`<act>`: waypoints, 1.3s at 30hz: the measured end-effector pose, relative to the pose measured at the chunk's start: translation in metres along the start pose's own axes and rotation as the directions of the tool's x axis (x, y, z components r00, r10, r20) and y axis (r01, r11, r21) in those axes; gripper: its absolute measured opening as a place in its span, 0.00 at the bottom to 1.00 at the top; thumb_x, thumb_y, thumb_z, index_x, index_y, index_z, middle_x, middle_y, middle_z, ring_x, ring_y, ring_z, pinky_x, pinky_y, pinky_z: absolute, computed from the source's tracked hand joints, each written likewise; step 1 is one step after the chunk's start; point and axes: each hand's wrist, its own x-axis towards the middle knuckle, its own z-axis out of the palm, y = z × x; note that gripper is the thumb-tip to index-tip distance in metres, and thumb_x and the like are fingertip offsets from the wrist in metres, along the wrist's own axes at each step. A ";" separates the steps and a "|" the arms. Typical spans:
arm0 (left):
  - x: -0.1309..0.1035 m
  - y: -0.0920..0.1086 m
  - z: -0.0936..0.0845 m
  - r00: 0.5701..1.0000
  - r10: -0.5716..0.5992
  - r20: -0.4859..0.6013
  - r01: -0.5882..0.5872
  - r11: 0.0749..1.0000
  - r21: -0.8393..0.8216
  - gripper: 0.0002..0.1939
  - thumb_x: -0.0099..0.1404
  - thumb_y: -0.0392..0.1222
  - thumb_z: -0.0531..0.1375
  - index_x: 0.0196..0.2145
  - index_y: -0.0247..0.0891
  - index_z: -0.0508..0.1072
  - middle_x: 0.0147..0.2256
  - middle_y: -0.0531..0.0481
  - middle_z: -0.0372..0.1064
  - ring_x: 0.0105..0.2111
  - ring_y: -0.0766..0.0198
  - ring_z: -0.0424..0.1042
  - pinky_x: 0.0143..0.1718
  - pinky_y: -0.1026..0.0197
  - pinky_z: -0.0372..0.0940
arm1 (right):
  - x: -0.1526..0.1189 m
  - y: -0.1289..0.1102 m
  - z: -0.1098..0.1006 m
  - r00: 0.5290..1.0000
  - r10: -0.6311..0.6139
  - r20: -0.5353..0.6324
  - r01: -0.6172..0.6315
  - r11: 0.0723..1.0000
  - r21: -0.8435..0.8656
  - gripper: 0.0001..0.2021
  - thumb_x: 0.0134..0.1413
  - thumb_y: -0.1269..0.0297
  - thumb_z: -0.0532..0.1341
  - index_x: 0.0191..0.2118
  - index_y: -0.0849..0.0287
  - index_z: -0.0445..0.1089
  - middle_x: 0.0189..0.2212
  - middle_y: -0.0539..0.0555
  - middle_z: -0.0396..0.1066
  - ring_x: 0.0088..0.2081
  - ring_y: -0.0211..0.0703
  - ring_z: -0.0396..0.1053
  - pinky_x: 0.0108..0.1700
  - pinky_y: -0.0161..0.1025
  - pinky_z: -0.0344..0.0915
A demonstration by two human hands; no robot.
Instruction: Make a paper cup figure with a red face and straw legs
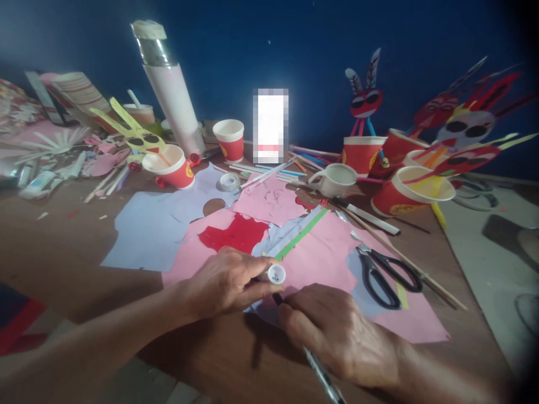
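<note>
My left hand [231, 280] pinches a small white round piece, like a cap [277, 274], between thumb and fingers; its round face is toward me and bears dark marks. My right hand [332, 328] is closed on a pen [322, 376] with a see-through barrel, whose dark front end is close under the white piece. I cannot tell whether the two touch. Beneath both hands lie pink paper sheets [324, 264]. A red paper scrap [233, 233] and a green strip [303, 233] are just beyond them. Black-handled scissors [385, 275] rest to the right.
Paper cups with straw-and-paper figures stand at the right [364, 154] and left [170, 168]. A tall white flask [172, 101], a plain red cup [229, 140], a tape roll [228, 182] and a small mug [337, 179] are farther back. Thin wooden sticks [404, 264] lie at right.
</note>
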 end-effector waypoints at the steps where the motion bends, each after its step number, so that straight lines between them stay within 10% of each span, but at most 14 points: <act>1: 0.000 0.000 0.000 1.000 0.010 -0.008 -0.010 1.000 0.002 0.15 0.67 0.48 0.54 0.40 0.34 0.73 0.21 0.51 0.73 0.21 0.66 0.72 0.25 0.67 0.63 | 0.000 -0.001 0.001 1.000 0.001 0.000 -0.001 1.000 -0.010 0.10 0.60 0.77 0.50 0.34 0.64 0.67 0.23 0.53 0.65 0.24 0.41 0.60 0.25 0.38 0.54; 39: -0.001 -0.005 0.001 0.999 0.026 0.042 -0.022 0.996 -0.082 0.08 0.66 0.39 0.57 0.43 0.38 0.69 0.27 0.53 0.74 0.25 0.66 0.72 0.28 0.66 0.63 | -0.005 0.026 -0.010 0.935 0.352 -0.043 -0.311 0.872 0.379 0.09 0.61 0.70 0.51 0.30 0.61 0.64 0.20 0.50 0.66 0.20 0.35 0.62 0.23 0.33 0.58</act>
